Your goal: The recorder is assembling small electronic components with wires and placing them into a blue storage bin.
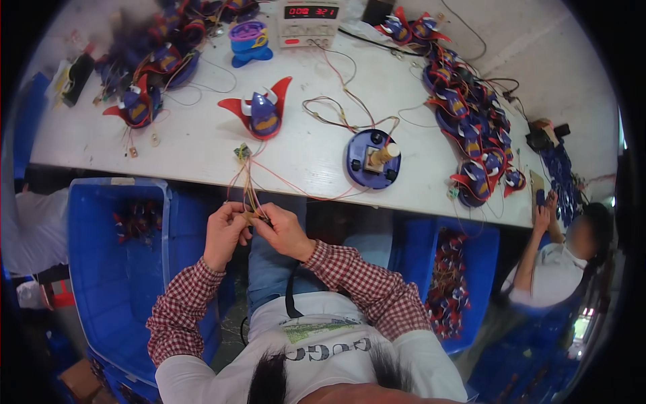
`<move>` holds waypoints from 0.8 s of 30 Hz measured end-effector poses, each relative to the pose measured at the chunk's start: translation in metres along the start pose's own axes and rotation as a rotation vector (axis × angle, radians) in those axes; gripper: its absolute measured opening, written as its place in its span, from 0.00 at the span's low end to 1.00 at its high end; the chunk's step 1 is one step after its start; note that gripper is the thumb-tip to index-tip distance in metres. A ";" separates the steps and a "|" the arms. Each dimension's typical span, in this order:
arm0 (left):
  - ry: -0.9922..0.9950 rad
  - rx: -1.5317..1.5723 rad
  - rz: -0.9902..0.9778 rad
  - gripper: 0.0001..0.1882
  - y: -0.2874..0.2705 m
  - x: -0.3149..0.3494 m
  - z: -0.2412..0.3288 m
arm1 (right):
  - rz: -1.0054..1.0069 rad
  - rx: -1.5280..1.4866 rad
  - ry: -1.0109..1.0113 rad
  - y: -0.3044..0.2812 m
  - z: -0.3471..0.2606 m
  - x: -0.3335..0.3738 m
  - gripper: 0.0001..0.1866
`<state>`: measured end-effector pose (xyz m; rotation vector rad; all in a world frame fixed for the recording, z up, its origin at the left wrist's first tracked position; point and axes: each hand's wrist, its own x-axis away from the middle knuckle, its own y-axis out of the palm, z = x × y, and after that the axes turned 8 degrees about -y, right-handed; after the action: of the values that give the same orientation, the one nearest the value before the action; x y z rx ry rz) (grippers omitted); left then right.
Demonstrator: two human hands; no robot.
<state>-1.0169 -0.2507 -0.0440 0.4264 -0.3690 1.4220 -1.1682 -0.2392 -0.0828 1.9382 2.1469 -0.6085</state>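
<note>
My left hand (227, 234) and my right hand (284, 233) meet just off the table's front edge, both with fingertips pinched on a bundle of thin coloured wires (250, 192). The wires run up to a small green circuit board (242, 153) lying near the edge. Just beyond it is a purple toy part (262, 116) with red wings and white horn-like pieces. One red wire trails right toward a round purple base (363, 168), which carries a brass-coloured post (387, 153). What exactly sits between my fingertips is too small to make out.
A power supply (309, 30) with a red display stands at the back, beside a blue tape holder (249, 44). Similar toy parts pile up left (138, 104) and right (468, 128). Blue bins (114, 269) flank my legs. Another person (548, 269) works at far right.
</note>
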 end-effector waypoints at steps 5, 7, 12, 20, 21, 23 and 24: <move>0.041 -0.022 -0.003 0.09 -0.003 -0.003 -0.005 | 0.026 -0.026 -0.026 0.002 0.002 0.000 0.04; 0.029 -0.008 0.002 0.09 0.001 -0.002 -0.003 | 0.030 -0.014 -0.022 0.001 0.003 0.001 0.04; 0.026 0.003 0.014 0.09 0.003 0.000 -0.001 | 0.020 -0.017 -0.016 0.000 0.001 0.001 0.04; 0.037 -0.034 -0.004 0.08 -0.003 -0.002 -0.002 | -0.033 -0.232 0.292 -0.004 0.000 -0.001 0.04; 0.034 -0.043 -0.016 0.08 -0.004 -0.003 -0.002 | -0.049 -0.288 0.346 -0.005 -0.001 -0.003 0.04; 0.028 -0.061 -0.039 0.08 -0.007 -0.003 -0.003 | -0.085 -0.400 0.455 -0.007 -0.005 -0.006 0.05; 0.024 -0.069 -0.049 0.08 -0.009 -0.003 -0.003 | -0.104 -0.457 0.511 -0.007 -0.005 -0.007 0.06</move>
<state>-1.0088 -0.2525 -0.0484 0.3594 -0.3848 1.3612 -1.1739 -0.2436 -0.0741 1.8600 2.3948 0.3908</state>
